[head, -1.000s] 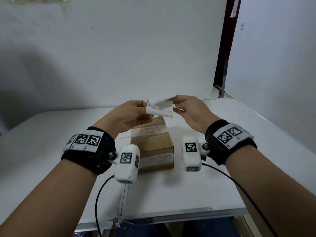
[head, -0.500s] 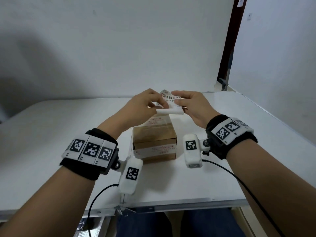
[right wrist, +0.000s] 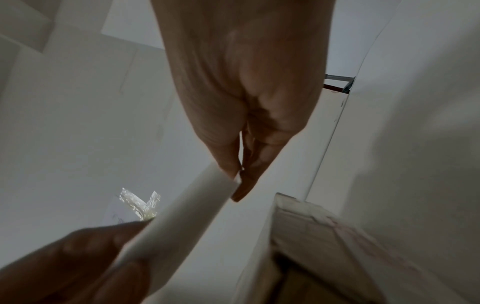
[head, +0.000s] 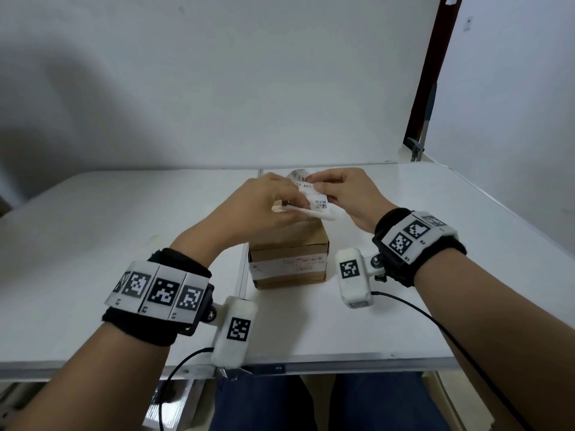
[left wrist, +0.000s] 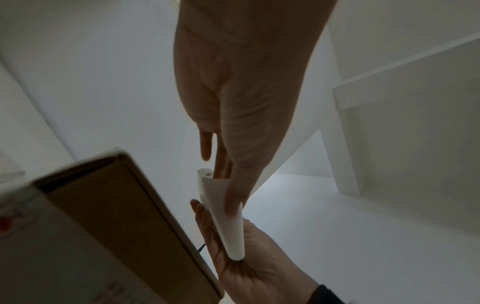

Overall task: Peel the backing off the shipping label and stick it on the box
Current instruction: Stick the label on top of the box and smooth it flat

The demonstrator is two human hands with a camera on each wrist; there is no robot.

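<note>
A brown cardboard box (head: 289, 259) stands on the white table (head: 93, 231), sealed with white printed tape. Just above its far end both hands hold a curled white shipping label (head: 314, 200) with a barcode and a QR code. My left hand (head: 267, 206) pinches the label's near, rolled edge; my right hand (head: 342, 191) pinches its upper right part. In the left wrist view the label (left wrist: 223, 214) curls between thumb and fingers beside the box (left wrist: 109, 216). In the right wrist view the label (right wrist: 182, 216) runs from my fingertips past the box (right wrist: 311, 246).
The table's near edge (head: 311, 365) runs below my wrists, with my legs in dark trousers under it. White walls close the back and right. A dark red door frame (head: 426, 73) stands at the far right corner. A cable (head: 435, 321) trails from the right wrist camera.
Both hands came lower and closer to the box with the label. The label has turned so its printed face with the QR code shows toward me.
</note>
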